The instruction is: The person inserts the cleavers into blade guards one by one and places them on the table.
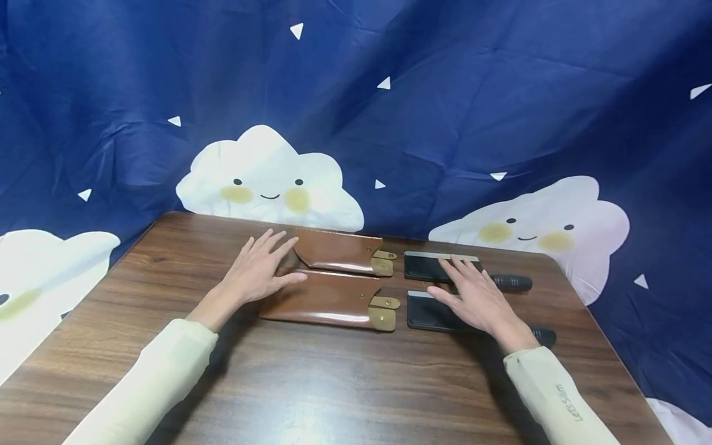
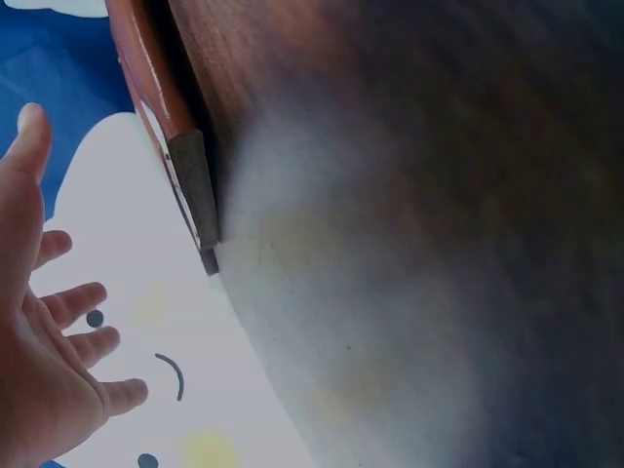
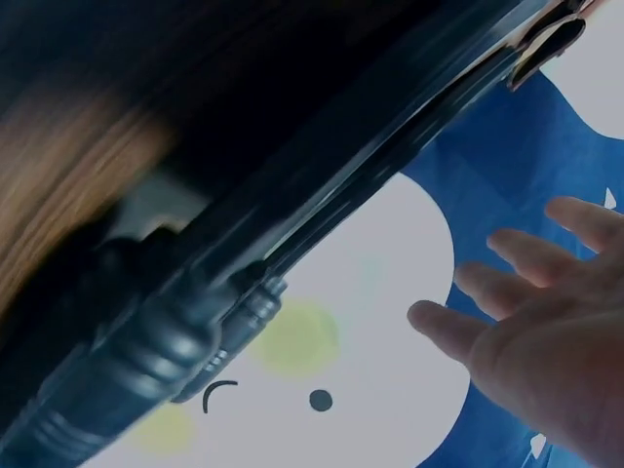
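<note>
Two brown leather sheaths lie on the wooden table in the head view, one far (image 1: 339, 249) and one near (image 1: 328, 300), their tan strap ends facing right. My left hand (image 1: 256, 269) is held over their left ends, fingers straight and spread. To the right lie two black cleavers with pale edges, a far cleaver (image 1: 425, 266) and a near cleaver (image 1: 431, 312), black handles pointing right. Above them hovers my right hand (image 1: 473, 293), fingers extended, hiding part of both. Both wrist views show air around the fingers, with neither hand holding anything.
The table (image 1: 334, 377) ends at a blue curtain (image 1: 445, 123) printed with white clouds and small triangles. The far cleaver's handle (image 1: 512, 283) and the near one's handle (image 1: 544, 337) lie toward the table's right edge.
</note>
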The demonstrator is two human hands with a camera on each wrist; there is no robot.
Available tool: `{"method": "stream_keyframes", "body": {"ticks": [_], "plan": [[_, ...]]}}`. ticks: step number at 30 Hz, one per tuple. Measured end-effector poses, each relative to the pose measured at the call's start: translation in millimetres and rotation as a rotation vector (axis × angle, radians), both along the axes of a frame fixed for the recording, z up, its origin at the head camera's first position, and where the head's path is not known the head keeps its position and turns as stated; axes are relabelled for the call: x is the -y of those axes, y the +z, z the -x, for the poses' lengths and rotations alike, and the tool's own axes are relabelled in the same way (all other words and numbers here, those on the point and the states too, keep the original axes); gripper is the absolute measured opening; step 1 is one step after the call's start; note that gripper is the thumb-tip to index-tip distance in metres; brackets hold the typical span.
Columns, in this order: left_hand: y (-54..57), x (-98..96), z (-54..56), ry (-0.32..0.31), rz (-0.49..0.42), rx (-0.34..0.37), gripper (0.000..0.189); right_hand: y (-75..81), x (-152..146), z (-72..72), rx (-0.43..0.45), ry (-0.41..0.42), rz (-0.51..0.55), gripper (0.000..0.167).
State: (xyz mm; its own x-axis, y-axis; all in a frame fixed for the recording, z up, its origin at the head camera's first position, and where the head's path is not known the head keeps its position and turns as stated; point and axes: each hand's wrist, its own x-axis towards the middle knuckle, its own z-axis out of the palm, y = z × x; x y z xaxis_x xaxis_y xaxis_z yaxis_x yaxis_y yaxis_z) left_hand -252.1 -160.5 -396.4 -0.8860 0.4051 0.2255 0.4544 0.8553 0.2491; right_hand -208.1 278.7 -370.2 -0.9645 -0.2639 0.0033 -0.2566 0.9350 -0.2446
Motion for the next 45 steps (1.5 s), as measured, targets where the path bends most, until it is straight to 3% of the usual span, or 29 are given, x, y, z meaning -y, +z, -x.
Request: {"method": "stream_keyframes", "body": {"ticks": [12, 20, 26, 34, 45], "plan": [[-1.6, -1.1, -0.2, -0.034, 0.057, 0.038, 0.095, 0.9, -17, -12.1, -0.044, 0.033, 0.019, 0.083], [-4.0, 0.7, -2.9, -0.091, 0.087, 0.05, 0.099, -0.7, -30, -22.1, 0.05, 0.092, 0.072, 0.081], [-5.6, 0.2, -3.4, -0.136, 0.082, 0.082, 0.1, -3.3, -43, -23.9, 0.053, 0.138, 0.118, 0.078], [-4.9, -2.2, -2.4, -0.148, 0.098, 0.101, 0.1, -4.6, -61, -30.5, 0.061, 0.158, 0.145, 0.08], [-4.4, -5.2, 0.7, -0.208, 0.082, 0.239, 0.101, -0.7, -85, -37.1, 0.046, 0.142, 0.154, 0.083]]}}
